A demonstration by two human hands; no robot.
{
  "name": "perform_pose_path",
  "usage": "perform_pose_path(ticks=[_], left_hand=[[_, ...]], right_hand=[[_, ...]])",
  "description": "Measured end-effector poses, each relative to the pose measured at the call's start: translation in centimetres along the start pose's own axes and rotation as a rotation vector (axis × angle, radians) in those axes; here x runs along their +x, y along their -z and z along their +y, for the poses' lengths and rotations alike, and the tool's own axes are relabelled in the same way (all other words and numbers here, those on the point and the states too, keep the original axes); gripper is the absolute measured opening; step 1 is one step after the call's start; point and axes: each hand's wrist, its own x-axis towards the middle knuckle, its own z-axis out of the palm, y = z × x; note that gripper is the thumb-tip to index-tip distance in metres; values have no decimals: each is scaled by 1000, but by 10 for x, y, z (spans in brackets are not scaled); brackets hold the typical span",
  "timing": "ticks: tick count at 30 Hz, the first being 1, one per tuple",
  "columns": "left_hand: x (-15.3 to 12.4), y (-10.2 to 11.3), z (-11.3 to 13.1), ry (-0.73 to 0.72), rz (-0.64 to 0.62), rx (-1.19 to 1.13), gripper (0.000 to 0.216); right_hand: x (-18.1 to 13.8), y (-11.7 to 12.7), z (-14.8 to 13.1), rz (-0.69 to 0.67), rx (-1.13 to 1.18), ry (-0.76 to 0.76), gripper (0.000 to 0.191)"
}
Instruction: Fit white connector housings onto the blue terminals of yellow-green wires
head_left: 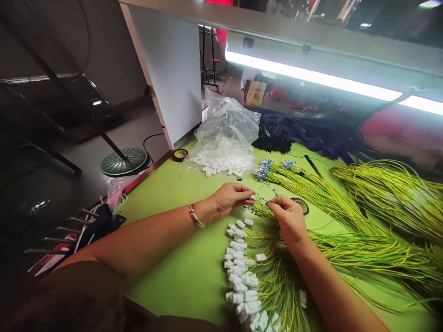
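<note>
My left hand is closed in a pinch on a small white plastic connector at its fingertips. Just to its right, my right hand pinches a yellow-green wire with a blue terminal, its tip pointing toward the connector. Both hands hover over the green table. Below them lies a row of white connectors fitted on yellow-green wires. A silver bracelet sits on my left wrist.
A clear plastic bag spills loose white connectors at the back. Bundles of yellow-green wires cover the right side. Tape rolls, dark wires, a strip light and a white panel stand behind.
</note>
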Motion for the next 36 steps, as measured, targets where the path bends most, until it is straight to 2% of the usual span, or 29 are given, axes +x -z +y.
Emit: perform_pose_path(ticks=[5, 10, 17, 24, 36], left_hand=[[2, 5, -4, 61, -31, -26, 28], [1, 4, -8, 45, -47, 9, 32], [-6, -5, -7, 30, 25, 176, 37], [-5, -6, -9, 29, 59, 184, 40], [-5, -7, -13, 75, 64, 202, 39]], right_hand=[[-4, -6, 10, -31, -126, 93, 13], [-7, -6, 16, -17, -212, 156, 12], [-13, -11, 25, -19, -407, 324, 18], [-9, -10, 19, -55, -238, 200, 15], [-12, -18, 27, -34, -337, 267, 16]])
